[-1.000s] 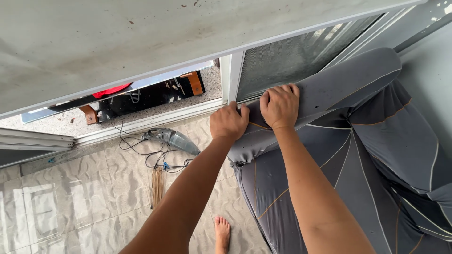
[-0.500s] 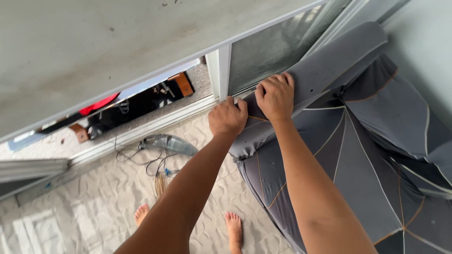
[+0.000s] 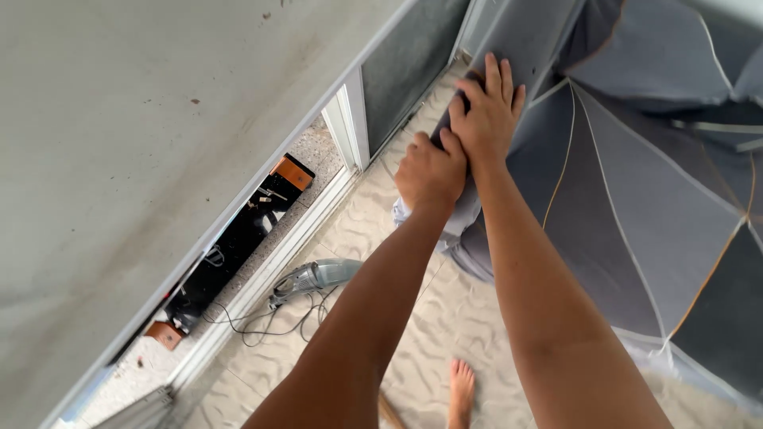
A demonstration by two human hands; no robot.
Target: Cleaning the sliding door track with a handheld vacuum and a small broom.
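A large grey umbrella canopy point(image 3: 636, 230) with pale and orange seams fills the right side, and a rolled grey fold of it point(image 3: 517, 40) runs up toward the top. My left hand point(image 3: 429, 171) is clenched on the lower edge of that fold. Just above it, my right hand point(image 3: 491, 107) presses flat on the fold, with its fingers spread over the fabric. The two hands touch each other. Both forearms reach up from the bottom of the view.
A grey handheld vacuum point(image 3: 314, 278) with a tangled black cord lies on the patterned floor by a white sliding-door track point(image 3: 262, 290). A dark glass panel point(image 3: 409, 67) stands behind. One bare foot point(image 3: 461, 393) shows below. A grey slab point(image 3: 119, 119) covers the upper left.
The view has swung and tilted, so the door frame now runs diagonally. Both hands have stayed on the rolled fold, and the right hand now lies flatter and higher than the left.
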